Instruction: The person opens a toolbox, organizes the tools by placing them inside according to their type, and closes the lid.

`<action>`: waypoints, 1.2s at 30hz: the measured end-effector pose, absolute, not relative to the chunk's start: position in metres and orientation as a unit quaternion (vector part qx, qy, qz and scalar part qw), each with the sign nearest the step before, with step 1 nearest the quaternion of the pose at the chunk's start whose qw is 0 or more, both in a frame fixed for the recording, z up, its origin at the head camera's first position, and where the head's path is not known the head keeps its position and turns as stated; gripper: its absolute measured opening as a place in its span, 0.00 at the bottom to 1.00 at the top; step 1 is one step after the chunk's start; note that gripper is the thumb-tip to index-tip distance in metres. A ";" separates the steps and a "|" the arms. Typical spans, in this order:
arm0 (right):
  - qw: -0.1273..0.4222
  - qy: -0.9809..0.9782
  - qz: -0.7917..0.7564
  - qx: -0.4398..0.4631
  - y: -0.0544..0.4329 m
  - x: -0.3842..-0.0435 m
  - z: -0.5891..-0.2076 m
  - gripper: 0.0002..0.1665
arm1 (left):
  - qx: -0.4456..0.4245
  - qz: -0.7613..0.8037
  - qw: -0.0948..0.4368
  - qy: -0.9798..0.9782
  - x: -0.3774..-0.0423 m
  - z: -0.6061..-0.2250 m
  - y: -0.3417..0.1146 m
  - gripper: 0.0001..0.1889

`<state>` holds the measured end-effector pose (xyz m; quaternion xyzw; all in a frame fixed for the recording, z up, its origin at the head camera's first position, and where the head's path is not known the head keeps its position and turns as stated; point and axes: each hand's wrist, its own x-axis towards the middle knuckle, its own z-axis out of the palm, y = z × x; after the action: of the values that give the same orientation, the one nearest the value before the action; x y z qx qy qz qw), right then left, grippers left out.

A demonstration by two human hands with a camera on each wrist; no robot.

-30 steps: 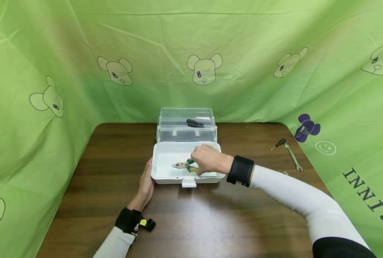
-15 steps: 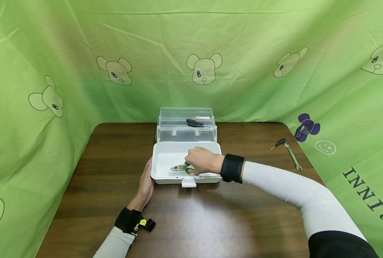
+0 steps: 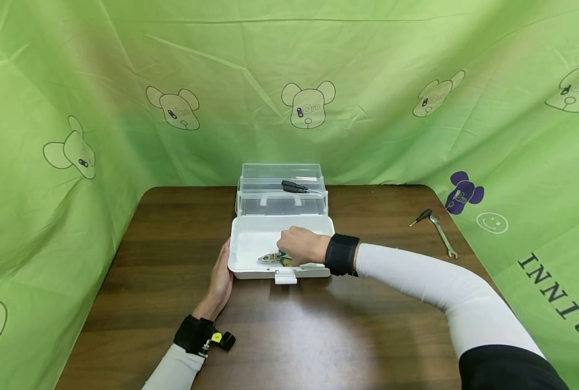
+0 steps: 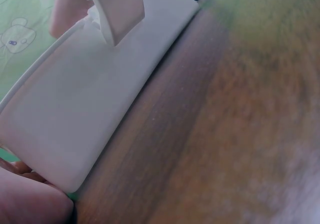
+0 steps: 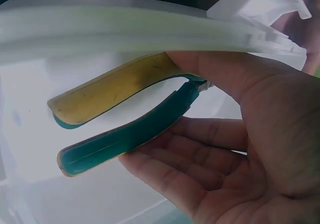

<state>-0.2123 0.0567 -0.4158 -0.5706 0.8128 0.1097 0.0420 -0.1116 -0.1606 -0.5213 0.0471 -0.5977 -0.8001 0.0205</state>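
Observation:
Inside the white base of an open toolbox [image 3: 250, 230], my right hand [image 3: 300, 246] holds a pair of pliers [image 3: 270, 258] by its green and yellow handles. The metal nose points left, low over the box floor. In the right wrist view, the thumb lies on the yellow side of one handle [image 5: 115, 92] and the fingers lie under the green one [image 5: 130, 144]. My left hand [image 3: 219, 281] rests along the box's left wall, fingers pointing away from me. The left wrist view shows the front wall [image 4: 75, 99] with its latch [image 4: 120, 12] hanging open.
Two black-handled screwdrivers [image 3: 294, 187] lie in the clear tiered trays [image 3: 282, 205] behind the base. To the right on the brown table [image 3: 172, 233] are a short black-handled screwdriver [image 3: 421, 217] and a wrench [image 3: 444, 237]. A green cloth [image 3: 221, 54] hangs behind.
My right hand has moved slightly left and lower within the box, and the pliers have come down closer to the floor. The left hand stays against the box.

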 end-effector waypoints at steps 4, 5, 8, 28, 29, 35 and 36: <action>0.052 0.813 0.116 -0.568 0.054 -0.213 -0.418 0.26 | 0.046 -0.801 0.022 -0.597 -0.112 -0.521 -0.160 0.33; 0.056 0.815 0.115 -0.566 0.054 -0.214 -0.419 0.25 | 0.045 -0.801 0.023 -0.597 -0.111 -0.522 -0.160 0.33; 0.069 0.818 0.113 -0.560 0.053 -0.214 -0.421 0.23 | 0.048 -0.801 0.022 -0.597 -0.112 -0.522 -0.160 0.33; 0.102 0.846 0.085 -0.517 0.059 -0.214 -0.427 0.23 | 0.046 -0.790 0.011 -0.612 -0.111 -0.523 -0.161 0.34; 0.107 0.847 0.082 -0.513 0.059 -0.213 -0.426 0.22 | 0.048 -0.789 0.010 -0.612 -0.111 -0.523 -0.161 0.34; 0.118 0.856 0.073 -0.498 0.063 -0.213 -0.417 0.19 | 0.048 -0.790 0.012 -0.612 -0.111 -0.522 -0.162 0.34; 0.114 0.857 0.073 -0.497 0.064 -0.212 -0.416 0.19 | 0.047 -0.789 0.013 -0.612 -0.112 -0.522 -0.162 0.34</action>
<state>-0.2122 0.0641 -0.4161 -0.4975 0.8568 0.0735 0.1139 -0.1117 -0.1616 -0.5220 0.0469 -0.6123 -0.7891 0.0128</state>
